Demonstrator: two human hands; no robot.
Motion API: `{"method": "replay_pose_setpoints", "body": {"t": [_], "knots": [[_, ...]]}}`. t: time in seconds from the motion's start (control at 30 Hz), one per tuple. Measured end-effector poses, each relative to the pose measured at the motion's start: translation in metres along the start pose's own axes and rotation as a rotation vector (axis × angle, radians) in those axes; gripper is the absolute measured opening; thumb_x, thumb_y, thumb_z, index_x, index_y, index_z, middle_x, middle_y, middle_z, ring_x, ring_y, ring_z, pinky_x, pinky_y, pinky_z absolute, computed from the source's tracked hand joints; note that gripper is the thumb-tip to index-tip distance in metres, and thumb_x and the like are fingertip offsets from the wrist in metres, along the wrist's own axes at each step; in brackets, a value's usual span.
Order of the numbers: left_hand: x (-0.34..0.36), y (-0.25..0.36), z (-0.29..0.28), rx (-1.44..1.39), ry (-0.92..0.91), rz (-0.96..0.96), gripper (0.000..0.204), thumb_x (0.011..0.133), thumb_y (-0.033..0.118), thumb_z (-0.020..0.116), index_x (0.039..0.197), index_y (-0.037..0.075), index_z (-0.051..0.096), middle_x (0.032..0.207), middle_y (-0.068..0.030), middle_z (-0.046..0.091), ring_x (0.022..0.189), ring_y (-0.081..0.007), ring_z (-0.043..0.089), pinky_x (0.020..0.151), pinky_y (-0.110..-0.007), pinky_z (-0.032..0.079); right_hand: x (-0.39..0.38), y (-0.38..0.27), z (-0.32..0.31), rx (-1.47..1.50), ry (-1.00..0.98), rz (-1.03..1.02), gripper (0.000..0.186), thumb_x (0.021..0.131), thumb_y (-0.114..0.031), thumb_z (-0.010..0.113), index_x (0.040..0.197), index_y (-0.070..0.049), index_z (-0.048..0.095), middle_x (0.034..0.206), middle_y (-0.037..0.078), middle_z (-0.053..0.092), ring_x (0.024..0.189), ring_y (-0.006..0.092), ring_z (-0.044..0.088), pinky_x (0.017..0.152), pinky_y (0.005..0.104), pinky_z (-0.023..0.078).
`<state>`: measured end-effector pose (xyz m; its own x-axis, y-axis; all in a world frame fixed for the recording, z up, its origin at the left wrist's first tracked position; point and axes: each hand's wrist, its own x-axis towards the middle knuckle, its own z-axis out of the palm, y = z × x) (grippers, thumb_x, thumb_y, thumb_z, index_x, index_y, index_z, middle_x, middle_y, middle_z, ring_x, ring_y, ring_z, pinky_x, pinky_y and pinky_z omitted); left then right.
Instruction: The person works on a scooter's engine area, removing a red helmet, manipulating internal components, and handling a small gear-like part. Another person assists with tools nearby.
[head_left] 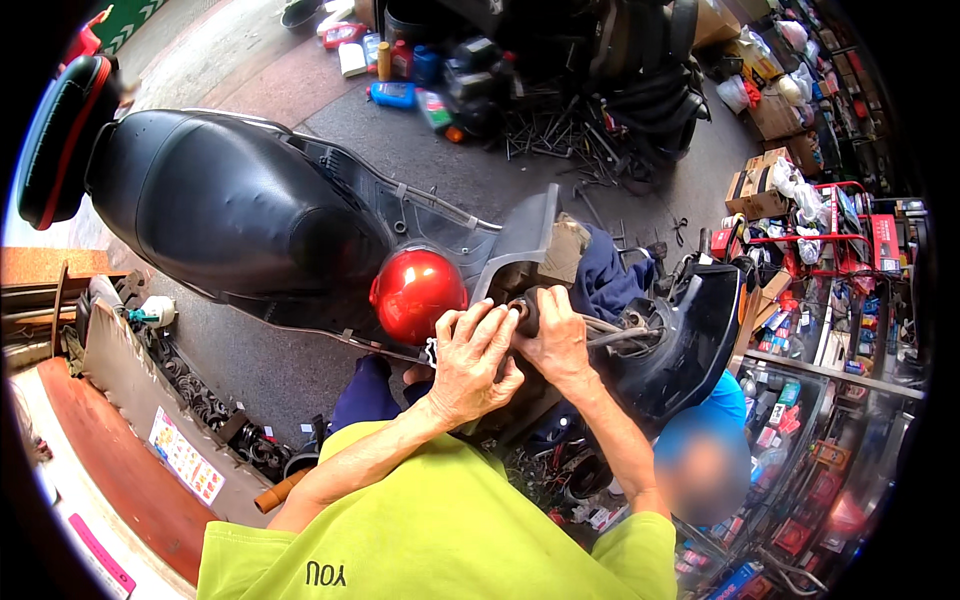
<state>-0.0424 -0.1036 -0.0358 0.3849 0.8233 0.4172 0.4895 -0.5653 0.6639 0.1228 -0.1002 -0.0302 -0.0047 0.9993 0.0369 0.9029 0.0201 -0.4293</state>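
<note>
My right hand [556,345] is closed around a dark rounded part [528,312] at the open front of a scooter. Next to it is my left hand [470,362], its fingers bent together and their tips reaching the same part; whatever lies under them is hidden. Just left of my hands sits a glossy red rounded shell [420,292], like a helmet. Behind it stretches the scooter's black seat [235,190]. On the right, cables [622,336] run from near my right hand toward the dark front panel [690,335].
A person [702,462] in blue is close by at the right. Loose tools [560,135] lie on the ground beyond the scooter, near bottles [392,94]. Dark blue cloth [608,275] rests beside the front end. Packed shelves [800,440] line the right side.
</note>
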Motion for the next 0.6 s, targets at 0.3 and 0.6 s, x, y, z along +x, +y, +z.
{"method": "replay_pose_setpoints", "body": {"t": [0.3, 0.6], "knots": [[0.001, 0.004, -0.002, 0.055, -0.044, -0.051, 0.066, 0.064, 0.018, 0.068, 0.127, 0.003, 0.057, 0.128, -0.0131, 0.056, 0.123, -0.0323, 0.048, 0.102, -0.05, 0.032, -0.012, -0.012, 0.023, 0.132, 0.221, 0.165, 0.053, 0.072, -0.022, 0.082, 0.11, 0.004, 0.055, 0.105, 0.02, 0.052, 0.085, 0.0407, 0.062, 0.067, 0.045, 0.053], [0.008, 0.003, -0.014, 0.076, -0.132, -0.046, 0.068, 0.063, 0.018, 0.067, 0.129, 0.004, 0.056, 0.133, -0.0119, 0.055, 0.126, -0.0308, 0.047, 0.104, -0.049, 0.031, 0.037, 0.026, -0.027, 0.141, -0.362, -0.273, 0.052, 0.06, -0.017, 0.085, 0.098, 0.002, 0.055, 0.098, 0.019, 0.052, 0.085, 0.0402, 0.061, 0.072, 0.0457, 0.054]]}}
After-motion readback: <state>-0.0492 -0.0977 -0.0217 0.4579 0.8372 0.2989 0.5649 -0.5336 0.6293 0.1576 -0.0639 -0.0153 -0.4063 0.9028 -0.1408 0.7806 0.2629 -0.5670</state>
